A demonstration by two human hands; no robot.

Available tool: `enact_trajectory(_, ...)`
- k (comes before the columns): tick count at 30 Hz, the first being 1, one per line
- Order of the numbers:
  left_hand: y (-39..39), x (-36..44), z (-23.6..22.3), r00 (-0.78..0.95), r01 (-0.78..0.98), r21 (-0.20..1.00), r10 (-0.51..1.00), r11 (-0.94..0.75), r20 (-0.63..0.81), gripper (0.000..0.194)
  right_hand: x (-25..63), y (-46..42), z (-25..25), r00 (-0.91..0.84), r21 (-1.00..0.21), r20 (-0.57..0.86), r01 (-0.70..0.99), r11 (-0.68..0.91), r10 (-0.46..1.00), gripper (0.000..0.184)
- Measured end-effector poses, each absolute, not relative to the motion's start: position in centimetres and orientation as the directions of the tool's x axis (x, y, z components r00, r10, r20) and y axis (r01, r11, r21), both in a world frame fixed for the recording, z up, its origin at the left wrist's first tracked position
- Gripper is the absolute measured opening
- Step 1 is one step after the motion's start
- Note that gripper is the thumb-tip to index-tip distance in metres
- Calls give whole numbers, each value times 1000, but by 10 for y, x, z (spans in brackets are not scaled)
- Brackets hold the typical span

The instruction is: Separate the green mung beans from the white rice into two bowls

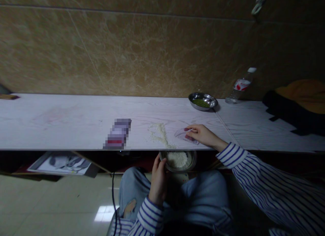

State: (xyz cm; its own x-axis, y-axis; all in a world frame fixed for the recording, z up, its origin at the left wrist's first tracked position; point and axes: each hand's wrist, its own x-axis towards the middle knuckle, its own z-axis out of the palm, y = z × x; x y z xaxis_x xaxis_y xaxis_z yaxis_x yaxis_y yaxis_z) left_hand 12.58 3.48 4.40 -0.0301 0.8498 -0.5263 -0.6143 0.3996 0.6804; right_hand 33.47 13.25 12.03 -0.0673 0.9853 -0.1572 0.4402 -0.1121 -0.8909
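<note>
My left hand (159,177) grips the rim of a metal bowl (193,163) just below the table's front edge. White grains, which look like rice (178,160), lie in that bowl. More loose grains (161,132) are spread on the tabletop above it, trailing down to the edge. My right hand (199,134) is closed on a clear plastic piece (180,134) with some red on it, to the right of the loose grains. Whether this piece is a bag or a stiff sheet I cannot tell.
A steel bowl (214,103) with green contents (200,102) stands near the wall. Right of it is a plastic bottle (241,85), then a dark and orange cloth item (299,97). A blurred-out flat object (118,133) lies left. Below are an open drawer (63,163) and a black cable (113,195).
</note>
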Motion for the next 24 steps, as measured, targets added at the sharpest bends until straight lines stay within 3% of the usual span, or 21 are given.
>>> enact_trajectory(5, 36, 127, 45, -32, -614, 684, 853, 394, -521, 47, 339, 131, 110, 27, -901, -141, 411, -140, 990, 17)
enact_trajectory(24, 36, 117, 51, -45, -622, 669, 835, 406, -548, 43, 304, 108, 114, -149, -903, -175, 418, -98, 973, 21)
